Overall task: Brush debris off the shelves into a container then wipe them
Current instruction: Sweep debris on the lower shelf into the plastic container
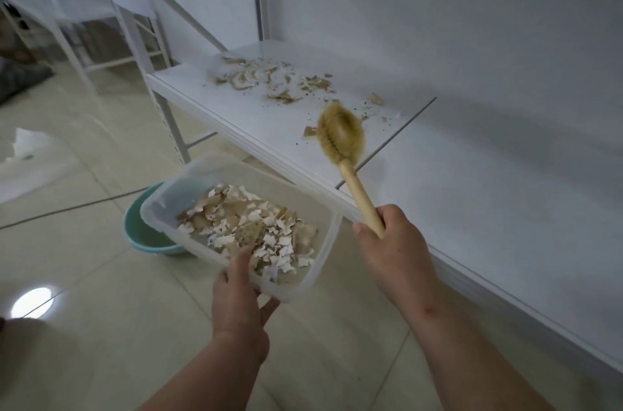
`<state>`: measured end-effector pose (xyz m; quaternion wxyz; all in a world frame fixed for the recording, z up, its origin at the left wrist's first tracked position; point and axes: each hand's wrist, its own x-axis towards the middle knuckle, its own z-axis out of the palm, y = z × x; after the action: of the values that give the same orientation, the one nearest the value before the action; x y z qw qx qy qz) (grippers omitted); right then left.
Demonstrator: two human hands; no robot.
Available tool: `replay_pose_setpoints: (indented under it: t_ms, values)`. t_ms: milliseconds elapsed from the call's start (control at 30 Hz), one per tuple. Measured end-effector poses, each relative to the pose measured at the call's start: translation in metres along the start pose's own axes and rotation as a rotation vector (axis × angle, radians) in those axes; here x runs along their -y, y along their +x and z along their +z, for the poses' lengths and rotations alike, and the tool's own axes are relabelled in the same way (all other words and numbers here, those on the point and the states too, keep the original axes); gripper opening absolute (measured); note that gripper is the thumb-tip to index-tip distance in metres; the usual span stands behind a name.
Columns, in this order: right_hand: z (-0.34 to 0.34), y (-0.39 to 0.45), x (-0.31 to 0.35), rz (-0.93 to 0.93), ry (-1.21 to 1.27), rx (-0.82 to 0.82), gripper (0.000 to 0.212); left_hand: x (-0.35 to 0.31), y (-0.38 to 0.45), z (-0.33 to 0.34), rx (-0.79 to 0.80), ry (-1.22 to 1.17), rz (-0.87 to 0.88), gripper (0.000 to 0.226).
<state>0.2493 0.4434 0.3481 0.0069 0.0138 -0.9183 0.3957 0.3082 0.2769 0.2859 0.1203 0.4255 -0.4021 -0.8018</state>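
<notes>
Head view is showing the white metal shelf (269,120) stretching ahead of both hands, its front edge running from far left to near right. Scattered tan and white debris flakes (269,80) are lying on it beyond the right hand (391,242), further from the left hand (241,296). That left hand is gripping the near rim of the clear plastic rectangular container (175,201), thumb inside, holding it just below the shelf edge with flakes already piled in it. The right hand, nearer the debris, is curling round the wooden handle of the round bristle brush (342,132), whose long axis is pointing up and away toward the flakes. I judge a sweep leftward toward the container is coming. A teal round basin (141,235) is sitting on the floor beneath.
</notes>
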Motion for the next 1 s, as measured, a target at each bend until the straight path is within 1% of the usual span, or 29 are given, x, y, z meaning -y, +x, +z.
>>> replay_pose_setpoints:
  t_ms: [67, 133, 200, 333, 400, 500, 533, 567, 667, 767, 867, 900, 967, 1000]
  values:
    - [0.000, 0.006, 0.003, -0.019, 0.031, -0.030, 0.019, -0.010, -0.002, 0.007, 0.059, 0.036, 0.029, 0.028]
    - [-0.004, 0.014, 0.006, -0.024, 0.064, -0.072, 0.022, -0.019, -0.004, 0.016, 0.159, 0.083, 0.016, 0.022]
    - [-0.013, 0.021, 0.006, -0.005, 0.089, -0.088, 0.024, -0.025, -0.007, 0.028, 0.247, 0.162, -0.011, 0.023]
    - [-0.042, 0.028, -0.004, 0.062, 0.058, -0.070, 0.022, -0.029, -0.009, 0.051, 0.399, 0.348, -0.061, 0.039]
    - [-0.057, 0.028, -0.012, 0.091, 0.046, -0.084, 0.019, -0.029, -0.008, 0.064, 0.471, 0.420, -0.091, 0.053]
    - [-0.075, 0.025, -0.027, 0.131, 0.042, -0.143, 0.019, -0.028, -0.010, 0.090, 0.521, 0.483, -0.108, 0.078]
    - [-0.080, 0.025, -0.032, 0.151, 0.048, -0.176, 0.019, -0.026, -0.010, 0.099, 0.518, 0.492, -0.112, 0.081]
    - [-0.084, 0.025, -0.037, 0.171, 0.048, -0.213, 0.020, -0.024, -0.010, 0.108, 0.524, 0.505, -0.108, 0.077]
    - [-0.096, 0.027, -0.049, 0.241, 0.053, -0.325, 0.023, -0.018, -0.012, 0.131, 0.582, 0.534, -0.101, 0.047]
    - [-0.104, 0.032, -0.056, 0.306, 0.060, -0.445, 0.023, -0.012, -0.005, 0.145, 0.630, 0.662, -0.014, 0.032]
    - [-0.108, 0.036, -0.058, 0.409, 0.054, -0.536, 0.021, -0.010, 0.010, 0.153, 0.626, 0.725, 0.146, 0.017]
    - [-0.109, 0.038, -0.059, 0.440, 0.023, -0.554, 0.023, -0.011, 0.015, 0.155, 0.598, 0.740, 0.223, 0.015]
    - [-0.113, 0.038, -0.057, 0.469, -0.114, -0.595, 0.032, -0.014, 0.028, 0.158, 0.508, 0.808, 0.389, 0.013]
    - [-0.114, 0.037, -0.052, 0.450, -0.183, -0.620, 0.035, -0.018, 0.035, 0.159, 0.460, 0.855, 0.461, 0.018]
